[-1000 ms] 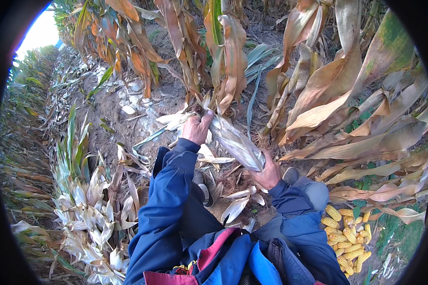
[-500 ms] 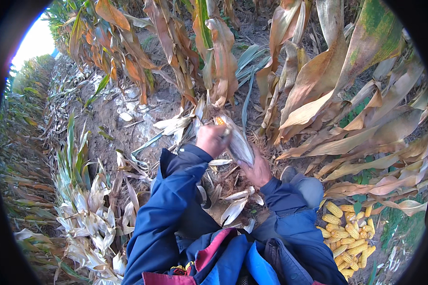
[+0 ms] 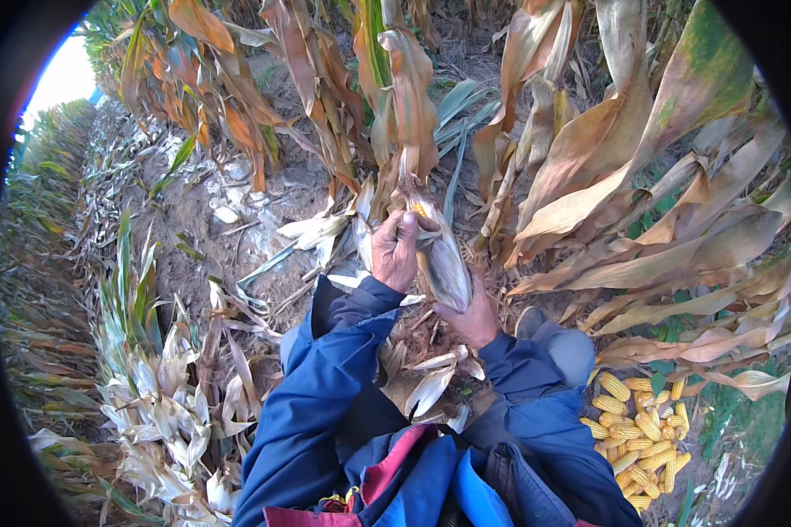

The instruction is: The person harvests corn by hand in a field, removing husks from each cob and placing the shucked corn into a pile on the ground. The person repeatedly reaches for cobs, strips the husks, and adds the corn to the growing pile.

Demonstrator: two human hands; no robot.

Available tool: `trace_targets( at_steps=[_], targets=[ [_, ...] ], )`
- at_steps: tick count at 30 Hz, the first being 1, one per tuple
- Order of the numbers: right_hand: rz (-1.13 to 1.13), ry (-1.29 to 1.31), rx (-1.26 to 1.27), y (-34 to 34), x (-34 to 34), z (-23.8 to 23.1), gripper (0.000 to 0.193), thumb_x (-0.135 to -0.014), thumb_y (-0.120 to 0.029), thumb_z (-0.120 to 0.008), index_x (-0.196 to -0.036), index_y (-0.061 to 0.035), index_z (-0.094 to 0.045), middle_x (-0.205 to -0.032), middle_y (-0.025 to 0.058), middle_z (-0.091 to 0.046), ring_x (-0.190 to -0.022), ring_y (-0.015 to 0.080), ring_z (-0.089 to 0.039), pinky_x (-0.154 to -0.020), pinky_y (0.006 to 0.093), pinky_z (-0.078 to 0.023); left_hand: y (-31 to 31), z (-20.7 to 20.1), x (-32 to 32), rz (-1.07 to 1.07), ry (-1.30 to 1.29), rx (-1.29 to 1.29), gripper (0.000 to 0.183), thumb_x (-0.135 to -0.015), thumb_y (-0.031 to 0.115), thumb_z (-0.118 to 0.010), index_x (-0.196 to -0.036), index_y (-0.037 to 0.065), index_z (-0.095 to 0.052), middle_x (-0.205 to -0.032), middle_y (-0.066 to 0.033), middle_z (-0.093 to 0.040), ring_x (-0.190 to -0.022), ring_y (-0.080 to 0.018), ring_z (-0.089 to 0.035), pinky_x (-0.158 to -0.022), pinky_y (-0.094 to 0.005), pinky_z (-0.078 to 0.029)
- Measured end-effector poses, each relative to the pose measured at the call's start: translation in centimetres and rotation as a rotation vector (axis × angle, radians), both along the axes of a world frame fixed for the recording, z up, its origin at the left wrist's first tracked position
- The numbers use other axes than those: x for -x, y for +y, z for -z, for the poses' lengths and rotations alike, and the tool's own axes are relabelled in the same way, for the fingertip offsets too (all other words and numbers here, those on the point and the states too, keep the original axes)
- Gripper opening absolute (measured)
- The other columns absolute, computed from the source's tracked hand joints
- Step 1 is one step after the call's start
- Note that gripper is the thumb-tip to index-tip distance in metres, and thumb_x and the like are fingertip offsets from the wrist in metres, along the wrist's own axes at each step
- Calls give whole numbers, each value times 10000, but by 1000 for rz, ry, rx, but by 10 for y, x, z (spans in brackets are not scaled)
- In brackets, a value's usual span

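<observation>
A corn ear in its pale grey-brown husk lies between my hands, tip pointing away from me. A small patch of yellow kernels shows through the parted husk near the tip. My right hand is wrapped round the ear's lower end. My left hand is closed at the upper left side of the ear, thumb up, gripping the husk just below the bare kernels. Its fingertips are partly hidden.
Dry corn stalks and leaves stand ahead and to the right. Husked yellow cobs are heaped at my lower right. Stripped husks pile up at the left, and loose husks lie between my feet.
My left hand has turned and shifted slightly away from me along the ear, its thumb now upward. The right hand keeps its hold at the lower end.
</observation>
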State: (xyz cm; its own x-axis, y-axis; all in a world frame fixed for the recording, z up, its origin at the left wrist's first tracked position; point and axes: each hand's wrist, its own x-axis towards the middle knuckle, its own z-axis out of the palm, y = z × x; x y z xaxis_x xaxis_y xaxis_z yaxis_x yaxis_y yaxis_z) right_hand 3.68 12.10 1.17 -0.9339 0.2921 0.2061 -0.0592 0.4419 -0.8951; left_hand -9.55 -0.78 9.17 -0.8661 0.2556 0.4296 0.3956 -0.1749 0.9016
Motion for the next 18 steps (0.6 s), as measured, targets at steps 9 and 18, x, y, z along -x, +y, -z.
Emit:
trace_targets(
  at_steps=[9, 18],
  targets=[
    [63, -235, 4, 2, 27, 32, 1020, -644, -275, -861, -1457, -34, -294, -1199, 188, -628, -1093, 337, -634, -932, 418, -515, 19, 13, 9, 100, -780, -479, 384, -1035, 462, -454, -818, 146, -437, -568, 29, -337, -427, -106, -294, -409, -277, -260],
    [-5, -68, 806, 39, 55, 91, 469, -1056, -413, -310, -1355, -89, -471, -1198, 105, -629, -1003, 192, -654, -822, 318, -555, 33, 19, -90, 501, -988, -336, 355, -1025, 437, -486, -836, 136, -464, -584, 21, -367, -435, -101, -303, -419, -265, -259]
  ],
)
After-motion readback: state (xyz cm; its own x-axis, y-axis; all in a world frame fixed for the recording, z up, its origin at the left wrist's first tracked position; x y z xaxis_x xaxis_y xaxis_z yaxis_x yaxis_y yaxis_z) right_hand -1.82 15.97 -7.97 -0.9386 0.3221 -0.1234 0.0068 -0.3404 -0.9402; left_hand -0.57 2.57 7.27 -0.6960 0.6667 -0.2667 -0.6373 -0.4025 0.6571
